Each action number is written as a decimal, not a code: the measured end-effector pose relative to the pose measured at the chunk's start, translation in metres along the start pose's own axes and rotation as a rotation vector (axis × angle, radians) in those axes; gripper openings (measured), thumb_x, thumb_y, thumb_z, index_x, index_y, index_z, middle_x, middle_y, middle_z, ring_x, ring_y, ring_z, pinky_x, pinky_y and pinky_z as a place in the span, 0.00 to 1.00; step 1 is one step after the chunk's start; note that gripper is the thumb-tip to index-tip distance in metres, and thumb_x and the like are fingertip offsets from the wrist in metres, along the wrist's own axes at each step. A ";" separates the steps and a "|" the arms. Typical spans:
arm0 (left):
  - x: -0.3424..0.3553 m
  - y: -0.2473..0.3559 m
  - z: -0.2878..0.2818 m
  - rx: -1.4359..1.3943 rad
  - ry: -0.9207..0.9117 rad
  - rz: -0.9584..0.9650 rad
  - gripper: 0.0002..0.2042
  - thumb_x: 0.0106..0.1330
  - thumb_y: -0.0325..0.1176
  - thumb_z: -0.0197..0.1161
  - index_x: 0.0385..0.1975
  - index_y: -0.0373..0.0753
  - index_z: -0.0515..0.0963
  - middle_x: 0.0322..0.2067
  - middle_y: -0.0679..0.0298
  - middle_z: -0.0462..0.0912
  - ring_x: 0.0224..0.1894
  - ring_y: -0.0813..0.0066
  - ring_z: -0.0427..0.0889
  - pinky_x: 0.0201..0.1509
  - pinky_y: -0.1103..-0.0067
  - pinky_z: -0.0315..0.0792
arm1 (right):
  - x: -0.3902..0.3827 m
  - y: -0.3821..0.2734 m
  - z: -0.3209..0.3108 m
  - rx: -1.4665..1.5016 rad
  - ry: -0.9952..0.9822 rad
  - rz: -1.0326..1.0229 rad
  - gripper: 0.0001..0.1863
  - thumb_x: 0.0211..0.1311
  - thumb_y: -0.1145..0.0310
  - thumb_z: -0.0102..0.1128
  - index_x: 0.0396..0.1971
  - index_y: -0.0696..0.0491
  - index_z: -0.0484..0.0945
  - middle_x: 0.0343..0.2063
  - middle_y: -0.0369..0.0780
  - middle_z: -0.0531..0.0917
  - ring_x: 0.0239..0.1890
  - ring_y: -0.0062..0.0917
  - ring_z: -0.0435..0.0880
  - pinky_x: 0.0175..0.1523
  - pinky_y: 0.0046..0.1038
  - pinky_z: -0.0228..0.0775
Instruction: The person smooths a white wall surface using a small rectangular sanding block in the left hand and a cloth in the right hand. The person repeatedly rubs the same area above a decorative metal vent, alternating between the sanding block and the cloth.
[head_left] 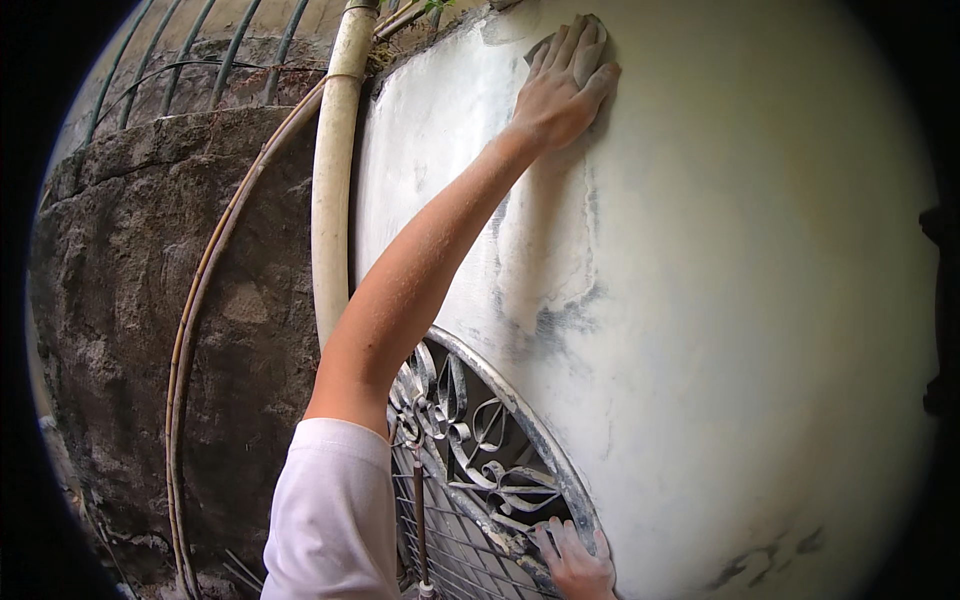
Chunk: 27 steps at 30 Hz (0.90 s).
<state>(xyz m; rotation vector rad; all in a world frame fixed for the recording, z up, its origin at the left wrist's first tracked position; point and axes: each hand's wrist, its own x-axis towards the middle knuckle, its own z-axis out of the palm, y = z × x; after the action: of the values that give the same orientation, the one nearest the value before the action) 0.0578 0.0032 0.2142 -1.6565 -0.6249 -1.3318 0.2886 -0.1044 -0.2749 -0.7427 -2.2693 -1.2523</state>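
My left hand [565, 85], its fingers dusted white, is stretched up high and presses a thin grey sheet that looks like sandpaper [538, 52] flat against the white wall [720, 260]. Edges of the sheet stick out on both sides of the fingers. Below it, the wall has a patch with a rough edge and dark smudges. At the bottom, my right hand [577, 567], also dusty, has its fingers bent over the curved metal frame of a scrollwork gate [545, 435]. Part of that hand is cut off by the lower edge.
A pale vertical pipe [338, 180] runs along the wall's left edge, with thin bent conduits [205, 270] beside it. Further left is a rough dark wall [110, 270] topped by metal bars [180, 60]. A rod [419, 510] hangs by the gate's grid.
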 end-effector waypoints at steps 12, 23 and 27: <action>-0.098 0.012 -0.006 0.030 0.046 -0.118 0.32 0.74 0.48 0.37 0.72 0.33 0.49 0.73 0.50 0.49 0.76 0.54 0.44 0.77 0.64 0.39 | 0.001 -0.003 0.001 0.126 0.039 0.059 0.21 0.64 0.55 0.52 0.56 0.43 0.77 0.55 0.32 0.80 0.59 0.18 0.74 0.62 0.42 0.56; -0.128 0.038 -0.005 0.083 -0.019 0.010 0.33 0.74 0.49 0.39 0.73 0.34 0.47 0.73 0.50 0.46 0.76 0.53 0.42 0.77 0.63 0.37 | -0.002 -0.003 0.004 0.111 0.035 0.045 0.18 0.61 0.56 0.53 0.47 0.44 0.81 0.57 0.32 0.80 0.60 0.15 0.74 0.64 0.43 0.53; -0.011 -0.026 0.006 0.241 0.085 0.013 0.28 0.77 0.43 0.33 0.71 0.33 0.52 0.73 0.46 0.47 0.76 0.51 0.42 0.77 0.63 0.41 | -0.003 -0.002 0.003 0.123 0.006 0.034 0.16 0.61 0.57 0.53 0.46 0.44 0.81 0.56 0.31 0.80 0.60 0.14 0.74 0.64 0.42 0.53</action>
<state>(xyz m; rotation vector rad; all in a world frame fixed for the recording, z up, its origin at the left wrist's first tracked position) 0.0360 0.0220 0.2126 -1.4004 -0.6934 -1.2577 0.2891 -0.1040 -0.2795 -0.7285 -2.2951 -1.0877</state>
